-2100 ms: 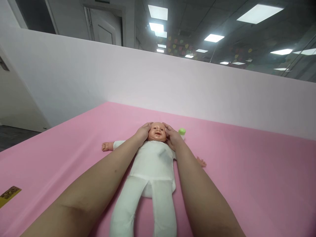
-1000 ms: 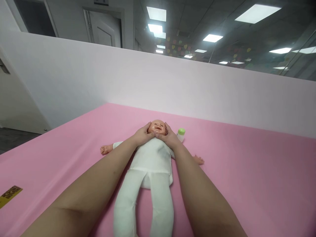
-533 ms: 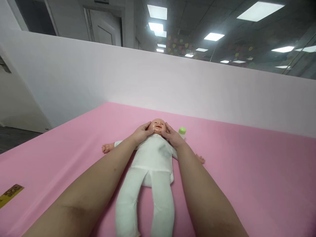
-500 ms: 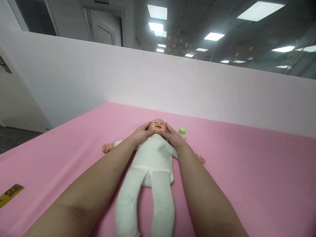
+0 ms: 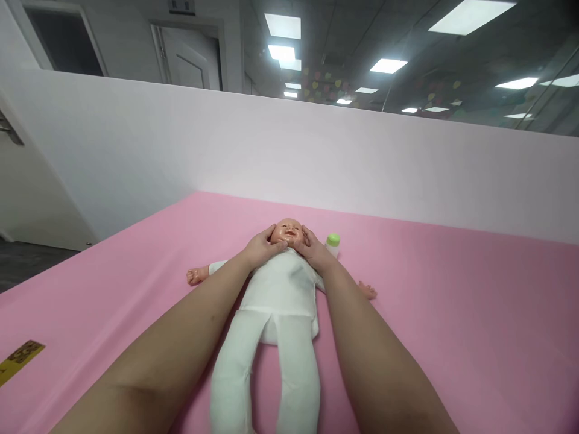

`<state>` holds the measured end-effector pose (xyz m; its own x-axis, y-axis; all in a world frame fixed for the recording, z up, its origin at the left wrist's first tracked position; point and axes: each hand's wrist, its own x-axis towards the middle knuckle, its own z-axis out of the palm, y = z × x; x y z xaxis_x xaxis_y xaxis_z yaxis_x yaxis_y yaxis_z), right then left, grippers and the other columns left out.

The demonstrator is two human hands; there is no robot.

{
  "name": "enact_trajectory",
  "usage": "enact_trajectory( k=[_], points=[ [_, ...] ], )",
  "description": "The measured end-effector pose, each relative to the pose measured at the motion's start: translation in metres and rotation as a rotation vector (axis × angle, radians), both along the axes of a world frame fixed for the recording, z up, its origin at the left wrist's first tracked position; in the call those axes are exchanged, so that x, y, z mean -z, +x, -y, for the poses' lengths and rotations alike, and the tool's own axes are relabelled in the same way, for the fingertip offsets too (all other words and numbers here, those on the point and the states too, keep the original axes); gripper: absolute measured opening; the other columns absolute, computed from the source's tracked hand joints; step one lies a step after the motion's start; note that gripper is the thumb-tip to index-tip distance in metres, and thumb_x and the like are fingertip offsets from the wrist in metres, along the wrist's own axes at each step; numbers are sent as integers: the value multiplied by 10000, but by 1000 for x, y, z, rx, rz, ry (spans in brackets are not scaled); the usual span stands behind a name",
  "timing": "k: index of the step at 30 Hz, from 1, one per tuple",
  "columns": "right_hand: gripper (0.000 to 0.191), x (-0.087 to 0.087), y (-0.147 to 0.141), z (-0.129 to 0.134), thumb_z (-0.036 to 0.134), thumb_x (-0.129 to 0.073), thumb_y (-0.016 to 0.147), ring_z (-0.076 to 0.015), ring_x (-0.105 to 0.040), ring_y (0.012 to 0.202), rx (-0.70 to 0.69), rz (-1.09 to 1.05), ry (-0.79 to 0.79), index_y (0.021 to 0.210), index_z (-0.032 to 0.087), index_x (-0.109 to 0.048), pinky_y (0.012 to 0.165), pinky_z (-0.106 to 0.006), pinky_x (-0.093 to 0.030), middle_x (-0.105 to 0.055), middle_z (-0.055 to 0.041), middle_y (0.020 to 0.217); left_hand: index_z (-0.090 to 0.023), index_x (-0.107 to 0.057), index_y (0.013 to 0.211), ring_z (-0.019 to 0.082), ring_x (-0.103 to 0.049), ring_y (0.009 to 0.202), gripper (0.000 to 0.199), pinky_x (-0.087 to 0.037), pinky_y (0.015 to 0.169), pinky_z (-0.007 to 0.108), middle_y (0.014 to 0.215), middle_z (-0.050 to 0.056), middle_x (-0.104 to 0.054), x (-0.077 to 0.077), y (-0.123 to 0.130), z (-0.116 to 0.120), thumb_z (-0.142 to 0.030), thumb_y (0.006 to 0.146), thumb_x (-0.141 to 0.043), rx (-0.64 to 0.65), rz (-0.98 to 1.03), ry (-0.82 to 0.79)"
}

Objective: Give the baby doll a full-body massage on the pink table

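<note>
Thumbs [image 5: 280, 246] moved inward, hands [image 5: 261, 249] [image 5: 315, 251] cupping doll's head [image 5: 289, 228]

A peach-headed doll [image 5: 281, 289] in plain white on a solid pink desk [image 5: 452, 313], with a green-capped, pale bottle [image 5: 333, 241], a dark-patterned yellow label [image 5: 20, 360] and, along the far edge, a white wall [image 5: 316, 157].

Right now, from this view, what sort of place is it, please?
Likely an indoor childcare practice room: a doll lies on a pink surface, with a green-capped bottle near it, and ceiling lights show above the white wall.
</note>
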<state>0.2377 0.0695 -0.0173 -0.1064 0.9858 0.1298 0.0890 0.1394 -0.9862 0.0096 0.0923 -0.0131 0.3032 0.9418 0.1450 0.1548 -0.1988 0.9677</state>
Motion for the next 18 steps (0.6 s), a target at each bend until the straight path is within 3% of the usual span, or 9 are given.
enact_trajectory(
  k=[4, 9, 18],
  points=[
    [1231, 4, -7, -4, 534, -946, 730, -288, -539, 1426, 36, 18, 34, 1686, 247, -225, 1204, -447, -450, -462, -121, 1626, -177, -360, 1668, 255, -529, 1426, 1160, -471, 1225, 304, 1556, 98, -460, -1, 1, -1, -708, 734, -797, -56, -147, 59],
    [1154, 3, -9, -2, 512, -941, 744, -288, -558, 1407, 57, 17, 41, 1666, 242, -301, 1178, -429, -481, -490, -122, 1605, -178, -388, 1654, 242, -546, 1404, 1118, -500, 1170, 266, 1552, 90, -468, -1, 2, -1, -723, 754, -768, -47, -157, 74],
    [1040, -3, 2, 3, 525, -871, 836, -264, -418, 1525, -33, -25, 6, 1670, 255, -310, 1270, -416, -359, -395, -48, 1676, -166, -372, 1658, 244, -530, 1430, 1067, -444, 1259, 374, 1561, 122, -448, 16, 2, -13, -600, 785, -807, 2, 111, -10]
  ],
)
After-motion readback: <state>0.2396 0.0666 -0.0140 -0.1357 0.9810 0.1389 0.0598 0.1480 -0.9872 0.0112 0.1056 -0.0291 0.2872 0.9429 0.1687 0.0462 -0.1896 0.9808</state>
